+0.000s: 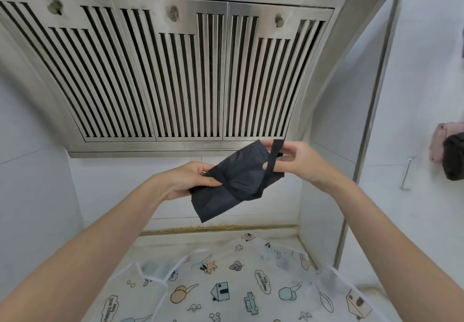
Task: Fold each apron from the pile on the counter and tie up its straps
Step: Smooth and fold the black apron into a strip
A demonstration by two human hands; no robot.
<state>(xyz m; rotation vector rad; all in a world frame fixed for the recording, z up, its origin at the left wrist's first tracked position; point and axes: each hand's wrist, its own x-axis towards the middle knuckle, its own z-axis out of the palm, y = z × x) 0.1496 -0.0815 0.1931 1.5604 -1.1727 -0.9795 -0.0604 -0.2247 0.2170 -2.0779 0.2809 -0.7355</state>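
A dark navy apron (233, 186), folded into a small packet, is held up in the air in front of the range hood. My left hand (187, 179) grips its left end, thumb on top. My right hand (298, 157) holds the packet's upper right corner. A dark strap (274, 156) runs down across the fingers of that hand. Below, a white translucent apron (226, 289) printed with cartoon houses, leaves and cars lies spread over the counter.
A stainless range hood (163, 70) with slotted filters fills the upper view. White tiled walls (30, 171) close in the left and back. At the right a steel post (361, 171) stands, and pink and dark cloths (449, 151) hang on the wall.
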